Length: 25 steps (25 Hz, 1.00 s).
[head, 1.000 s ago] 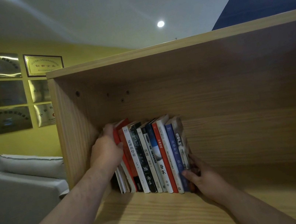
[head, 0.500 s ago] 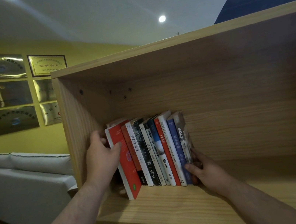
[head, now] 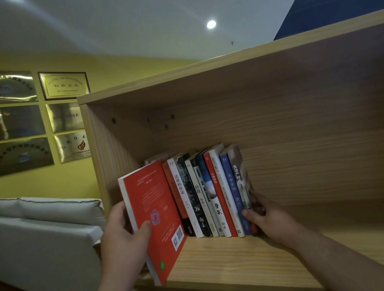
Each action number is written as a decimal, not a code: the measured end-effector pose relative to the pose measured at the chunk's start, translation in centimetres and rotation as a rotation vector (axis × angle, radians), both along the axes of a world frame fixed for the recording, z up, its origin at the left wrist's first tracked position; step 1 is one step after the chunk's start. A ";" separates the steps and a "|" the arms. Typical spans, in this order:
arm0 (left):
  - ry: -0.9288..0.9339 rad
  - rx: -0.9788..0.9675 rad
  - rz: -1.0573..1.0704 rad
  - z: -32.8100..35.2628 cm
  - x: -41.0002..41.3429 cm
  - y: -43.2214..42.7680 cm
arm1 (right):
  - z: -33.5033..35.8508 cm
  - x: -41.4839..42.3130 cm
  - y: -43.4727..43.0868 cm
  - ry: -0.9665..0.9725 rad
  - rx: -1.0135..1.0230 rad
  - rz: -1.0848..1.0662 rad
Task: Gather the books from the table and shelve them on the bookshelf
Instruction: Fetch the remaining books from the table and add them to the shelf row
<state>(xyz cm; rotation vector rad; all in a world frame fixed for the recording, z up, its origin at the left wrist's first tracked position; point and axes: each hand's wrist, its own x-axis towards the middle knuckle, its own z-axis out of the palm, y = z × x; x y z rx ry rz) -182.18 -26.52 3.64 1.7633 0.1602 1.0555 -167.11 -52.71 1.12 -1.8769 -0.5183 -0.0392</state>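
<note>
A row of several books (head: 208,193) stands upright at the left end of the wooden bookshelf (head: 229,260). My left hand (head: 123,239) grips a red book (head: 154,216) by its spine side, thumb on the cover; the book is drawn forward out of the row, its lower corner at the shelf's front edge. My right hand (head: 267,216) holds the right end of the row, thumb on the spines and fingers round the outermost book.
The shelf compartment stretches bare to the right of the books. A white sofa (head: 36,235) stands to the left of the bookshelf against a yellow wall hung with framed plaques (head: 63,84).
My left hand has pulled the red book forward and out of the row's left end. The right hand has stayed at the right end of the row.
</note>
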 end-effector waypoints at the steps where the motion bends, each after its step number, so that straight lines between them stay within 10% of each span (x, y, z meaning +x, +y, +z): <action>1: -0.013 -0.023 -0.011 -0.1 -1.1 0.2 | 0.2 -0.4 0.0 0.010 -0.004 0.000; 9: -0.071 -0.401 -0.359 -0.2 -3.6 -2.0 | 3.2 -6.7 -0.2 -0.219 0.025 -0.082; 16: 0.123 -0.418 -0.594 1.2 -2.4 -6.1 | 5.6 -10.3 -3.4 0.025 0.185 0.080; 20: 0.258 -0.367 -0.341 2.6 -2.1 -7.1 | 6.2 -11.3 -5.8 -0.202 0.116 -0.152; 25: 0.252 -0.455 -0.805 5.7 -1.6 -14.1 | 3.1 -11.4 -6.7 -0.735 -0.061 -0.415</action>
